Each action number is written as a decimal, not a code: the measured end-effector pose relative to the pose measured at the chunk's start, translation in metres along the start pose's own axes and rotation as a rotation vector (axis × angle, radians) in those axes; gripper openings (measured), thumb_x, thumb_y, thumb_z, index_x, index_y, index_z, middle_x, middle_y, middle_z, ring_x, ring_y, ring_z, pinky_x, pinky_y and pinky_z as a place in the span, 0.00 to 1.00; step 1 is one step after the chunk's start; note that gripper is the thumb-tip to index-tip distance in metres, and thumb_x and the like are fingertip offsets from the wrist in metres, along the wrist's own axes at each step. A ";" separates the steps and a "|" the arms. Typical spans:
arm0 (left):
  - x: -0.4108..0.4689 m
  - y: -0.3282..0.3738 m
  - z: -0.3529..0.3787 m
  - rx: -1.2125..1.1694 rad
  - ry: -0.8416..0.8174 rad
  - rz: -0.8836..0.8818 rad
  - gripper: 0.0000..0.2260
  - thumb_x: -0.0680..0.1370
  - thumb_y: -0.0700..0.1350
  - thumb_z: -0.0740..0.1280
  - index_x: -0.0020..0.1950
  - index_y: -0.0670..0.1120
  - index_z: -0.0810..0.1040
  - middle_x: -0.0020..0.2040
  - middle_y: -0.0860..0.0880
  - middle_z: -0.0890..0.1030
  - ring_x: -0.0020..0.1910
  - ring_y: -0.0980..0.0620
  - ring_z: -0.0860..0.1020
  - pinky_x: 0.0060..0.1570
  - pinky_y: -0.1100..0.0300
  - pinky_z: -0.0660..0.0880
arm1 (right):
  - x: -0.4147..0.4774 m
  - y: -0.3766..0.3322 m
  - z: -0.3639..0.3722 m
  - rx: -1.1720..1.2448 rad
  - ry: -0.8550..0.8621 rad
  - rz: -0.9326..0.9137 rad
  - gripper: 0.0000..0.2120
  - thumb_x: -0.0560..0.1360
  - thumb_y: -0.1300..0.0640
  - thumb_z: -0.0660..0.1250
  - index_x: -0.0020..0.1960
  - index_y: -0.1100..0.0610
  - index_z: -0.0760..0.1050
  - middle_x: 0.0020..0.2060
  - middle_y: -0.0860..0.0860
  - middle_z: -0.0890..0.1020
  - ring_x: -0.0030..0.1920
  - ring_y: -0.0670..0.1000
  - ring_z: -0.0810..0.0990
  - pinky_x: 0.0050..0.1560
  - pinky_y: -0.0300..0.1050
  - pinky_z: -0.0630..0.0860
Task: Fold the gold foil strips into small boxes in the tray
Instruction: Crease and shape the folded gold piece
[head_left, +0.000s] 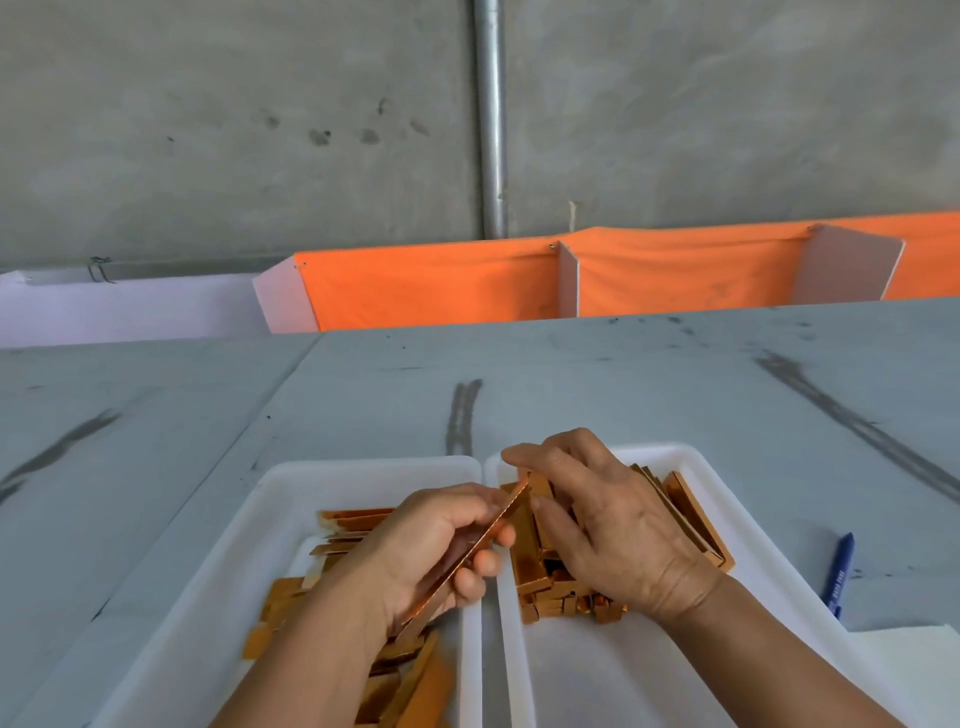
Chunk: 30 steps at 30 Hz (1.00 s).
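Observation:
Two white trays sit side by side before me. The left tray (291, 483) holds several flat gold foil strips (353, 519). The right tray (691, 462) holds stacked strips and small folded gold boxes (550, 597). My left hand (431, 545) grips one long gold strip (478, 551) that runs diagonally over the gap between the trays. My right hand (613, 525) hovers over the right tray's pile with its fingers bent, the fingertips at the strip's upper end; the frame does not show whether they pinch it.
A blue pen (839, 571) lies on the grey table (571, 374) right of the trays. A white sheet (914, 660) lies at the lower right. Orange cloth bins (441, 286) line the table's far edge under a concrete wall.

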<state>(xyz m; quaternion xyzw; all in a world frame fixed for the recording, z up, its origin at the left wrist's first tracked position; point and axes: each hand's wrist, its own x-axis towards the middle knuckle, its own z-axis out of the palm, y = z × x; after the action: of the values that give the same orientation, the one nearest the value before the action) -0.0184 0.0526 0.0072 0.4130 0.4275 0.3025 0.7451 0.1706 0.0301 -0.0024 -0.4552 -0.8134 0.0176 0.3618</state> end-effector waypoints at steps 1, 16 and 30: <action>0.001 -0.002 -0.001 0.016 -0.029 -0.014 0.07 0.77 0.39 0.62 0.52 0.41 0.77 0.37 0.44 0.77 0.27 0.54 0.70 0.19 0.66 0.64 | 0.000 0.001 0.000 -0.002 -0.014 -0.011 0.16 0.79 0.56 0.64 0.65 0.49 0.76 0.55 0.48 0.75 0.40 0.45 0.75 0.39 0.43 0.79; -0.011 -0.007 -0.012 0.240 -0.145 0.111 0.17 0.73 0.57 0.70 0.55 0.46 0.83 0.52 0.40 0.83 0.50 0.44 0.83 0.51 0.50 0.80 | 0.002 0.004 0.009 0.400 0.017 0.252 0.08 0.81 0.58 0.63 0.53 0.47 0.78 0.33 0.51 0.80 0.34 0.51 0.79 0.38 0.46 0.78; 0.000 -0.022 0.010 1.188 0.503 0.632 0.13 0.74 0.65 0.62 0.47 0.58 0.68 0.32 0.57 0.70 0.33 0.63 0.74 0.28 0.73 0.66 | 0.002 0.003 0.009 0.331 0.205 0.363 0.08 0.79 0.54 0.64 0.53 0.41 0.72 0.38 0.41 0.81 0.39 0.42 0.80 0.37 0.31 0.75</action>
<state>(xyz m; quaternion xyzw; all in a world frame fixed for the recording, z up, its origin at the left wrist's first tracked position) -0.0072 0.0380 -0.0087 0.7704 0.5388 0.3060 0.1502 0.1667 0.0363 -0.0093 -0.5277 -0.6636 0.1690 0.5027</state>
